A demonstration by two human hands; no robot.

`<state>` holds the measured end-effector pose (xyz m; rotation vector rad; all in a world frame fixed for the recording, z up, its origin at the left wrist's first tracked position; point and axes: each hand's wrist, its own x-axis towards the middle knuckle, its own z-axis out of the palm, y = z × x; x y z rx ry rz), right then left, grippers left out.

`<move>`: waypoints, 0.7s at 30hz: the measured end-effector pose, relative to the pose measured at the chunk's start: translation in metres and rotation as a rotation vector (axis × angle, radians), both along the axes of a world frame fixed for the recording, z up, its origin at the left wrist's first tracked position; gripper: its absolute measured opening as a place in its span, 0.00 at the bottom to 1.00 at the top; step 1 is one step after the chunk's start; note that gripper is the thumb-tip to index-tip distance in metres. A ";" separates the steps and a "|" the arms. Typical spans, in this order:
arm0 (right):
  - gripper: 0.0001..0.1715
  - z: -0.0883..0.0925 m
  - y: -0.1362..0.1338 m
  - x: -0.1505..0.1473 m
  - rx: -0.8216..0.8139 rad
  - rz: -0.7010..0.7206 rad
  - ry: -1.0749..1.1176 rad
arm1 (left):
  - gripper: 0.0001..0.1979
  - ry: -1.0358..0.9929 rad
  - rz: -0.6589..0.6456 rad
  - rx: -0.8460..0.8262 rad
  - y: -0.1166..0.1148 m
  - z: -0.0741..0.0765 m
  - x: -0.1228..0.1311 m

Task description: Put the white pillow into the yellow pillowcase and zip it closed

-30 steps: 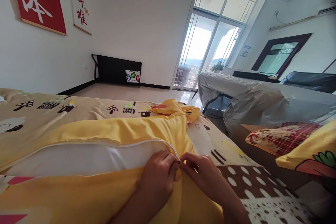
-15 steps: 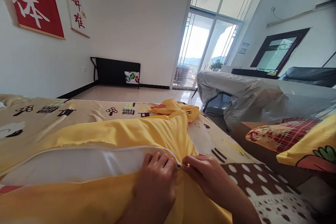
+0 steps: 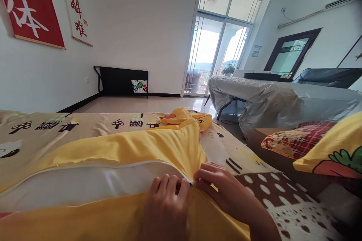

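Note:
A yellow fabric cover (image 3: 118, 147) lies across the bed, its long zipper gaping over a white inner cushion (image 3: 85, 182). At the right end of the opening sits a small metal zipper slider (image 3: 192, 183). My right hand (image 3: 223, 186) pinches the fabric and slider end there, thumb and forefinger together. Just to its left, my left hand (image 3: 168, 199) has its fingers curled over the lower edge of the opening, gripping the yellow cloth beside the slider. The fingertips of the left hand are partly hidden.
Under the cover is a patterned blanket (image 3: 96, 124). At the right, a plaid cushion (image 3: 305, 139) and a yellow carrot-print cushion (image 3: 333, 150) rest by a brown box (image 3: 263, 150). A plastic-draped table (image 3: 263, 94) stands beyond.
The camera view has shifted slightly. My left hand has moved a little down and away from the slider, its fingers less bunched. My right hand stays at the slider end.

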<state>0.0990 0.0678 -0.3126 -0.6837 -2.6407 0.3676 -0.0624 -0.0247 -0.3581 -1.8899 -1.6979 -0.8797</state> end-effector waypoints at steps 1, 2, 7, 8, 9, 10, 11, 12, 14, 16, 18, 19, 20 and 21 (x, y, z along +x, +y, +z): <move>0.15 0.000 0.000 0.000 0.000 -0.008 0.024 | 0.13 0.023 0.003 0.006 0.000 -0.001 -0.001; 0.14 -0.001 -0.001 -0.001 -0.003 -0.008 0.051 | 0.15 0.048 -0.004 0.016 0.000 -0.001 -0.002; 0.11 -0.001 -0.008 -0.009 -0.008 0.025 0.131 | 0.13 0.070 -0.034 0.107 0.003 0.001 -0.003; 0.10 -0.001 -0.009 -0.010 -0.008 0.013 0.125 | 0.12 0.051 -0.035 0.120 0.004 0.002 -0.002; 0.08 -0.001 -0.011 -0.011 -0.011 0.000 0.112 | 0.12 0.037 -0.044 0.133 0.005 0.001 -0.001; 0.06 -0.002 -0.011 -0.013 -0.015 -0.008 0.094 | 0.12 0.027 -0.056 0.142 0.006 0.000 0.000; 0.04 -0.002 -0.012 -0.014 -0.017 -0.012 0.072 | 0.12 0.021 -0.066 0.150 0.007 -0.001 0.002; 0.03 -0.003 -0.012 -0.014 -0.013 -0.014 0.049 | 0.12 0.016 -0.073 0.162 0.009 -0.003 0.003; 0.03 -0.004 -0.010 -0.016 0.022 -0.020 0.017 | 0.12 0.020 -0.071 0.183 0.011 -0.006 0.004; 0.08 -0.006 -0.008 -0.017 0.070 -0.027 0.014 | 0.12 0.043 -0.062 0.174 0.011 -0.008 0.003; 0.10 -0.008 -0.005 -0.018 0.098 -0.032 0.034 | 0.12 0.080 -0.073 0.132 0.008 -0.006 0.000; 0.10 -0.008 -0.003 -0.018 0.105 -0.034 0.049 | 0.12 0.099 -0.085 0.109 0.006 -0.003 -0.002; 0.10 -0.009 -0.002 -0.018 0.109 -0.039 0.064 | 0.12 0.114 -0.099 0.095 0.003 -0.001 -0.005; 0.10 -0.009 0.000 -0.017 0.111 -0.044 0.078 | 0.12 0.130 -0.109 0.080 -0.001 0.002 -0.007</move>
